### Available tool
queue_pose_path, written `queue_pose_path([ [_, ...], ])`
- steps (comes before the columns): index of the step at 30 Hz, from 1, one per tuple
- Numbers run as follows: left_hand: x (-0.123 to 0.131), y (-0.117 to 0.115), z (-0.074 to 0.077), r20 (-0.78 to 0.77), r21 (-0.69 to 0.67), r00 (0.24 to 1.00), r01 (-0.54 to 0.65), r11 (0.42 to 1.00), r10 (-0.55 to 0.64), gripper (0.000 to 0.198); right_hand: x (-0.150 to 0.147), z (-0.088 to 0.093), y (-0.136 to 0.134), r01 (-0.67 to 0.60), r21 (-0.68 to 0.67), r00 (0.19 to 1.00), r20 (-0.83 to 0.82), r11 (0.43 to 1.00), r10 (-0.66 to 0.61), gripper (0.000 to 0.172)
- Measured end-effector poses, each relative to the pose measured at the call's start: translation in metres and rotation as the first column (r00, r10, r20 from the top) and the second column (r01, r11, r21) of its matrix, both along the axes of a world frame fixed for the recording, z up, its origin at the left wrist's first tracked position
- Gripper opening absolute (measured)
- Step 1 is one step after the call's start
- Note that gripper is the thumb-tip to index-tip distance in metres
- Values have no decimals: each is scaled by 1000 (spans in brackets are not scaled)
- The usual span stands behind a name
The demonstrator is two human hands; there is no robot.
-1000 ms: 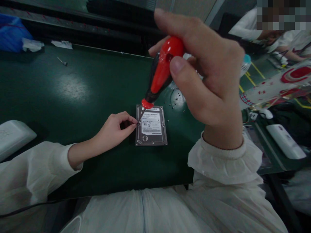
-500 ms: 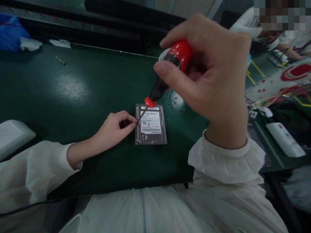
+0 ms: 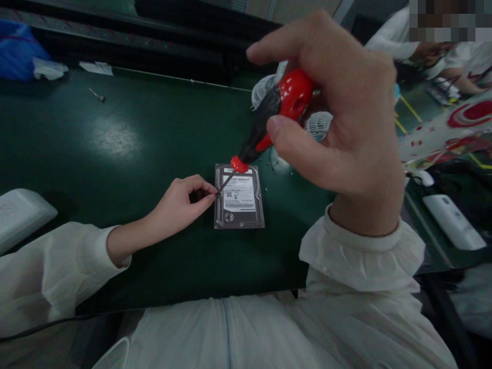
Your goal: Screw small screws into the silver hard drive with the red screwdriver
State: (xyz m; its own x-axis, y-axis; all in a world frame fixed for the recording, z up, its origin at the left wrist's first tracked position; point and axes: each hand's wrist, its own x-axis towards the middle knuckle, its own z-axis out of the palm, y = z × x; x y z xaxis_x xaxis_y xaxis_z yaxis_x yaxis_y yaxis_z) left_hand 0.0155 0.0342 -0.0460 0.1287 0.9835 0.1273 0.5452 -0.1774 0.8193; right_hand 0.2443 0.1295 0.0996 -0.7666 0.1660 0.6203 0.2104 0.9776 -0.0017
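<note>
A hard drive (image 3: 251, 221) with a white label lies flat on the green table, label up. My right hand (image 3: 353, 118) is around the red and black handle of a screwdriver (image 3: 258, 130); the thumb and forefinger are spread at the handle while its end lies within the hand. The screwdriver slants down to the left, its tip at the drive's left edge. There my left hand (image 3: 179, 202) pinches the tip between thumb and forefinger. Whether a screw is under the tip is hidden by those fingertips.
Several small screws (image 3: 274, 165) lie right of the drive. Two white slotted round things (image 3: 263, 92) stand behind the screwdriver. A white case (image 3: 25, 218) is at the left, a white device (image 3: 453, 220) at the right, a blue bag (image 3: 21, 51) at the back left. Another person's arm (image 3: 461, 82) shows far right.
My right hand has shifted slightly right, its thumb moving away from the dark part of the handle. The screwdriver leans further right. My left hand and the drive stay put.
</note>
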Motion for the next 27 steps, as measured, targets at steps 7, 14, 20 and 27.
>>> queue_pose_path([
  [7,-1,0,-2,-25,15,1000,1,1000,-1,21,-3,1,-5,215,-13,976,48,977,-214,55],
  [14,-1,0,-2,8,21,1000,4,1000,-4,18,2,7,-4,19,-100,993,122,995,-6,57],
  [20,0,1,-1,0,24,1000,7,1000,-7,17,2,3,-1,102,-7,994,37,995,-102,51],
  [27,-1,0,-1,1,22,1000,11,1000,-11,19,3,6,-2,42,-16,995,95,999,-41,57],
])
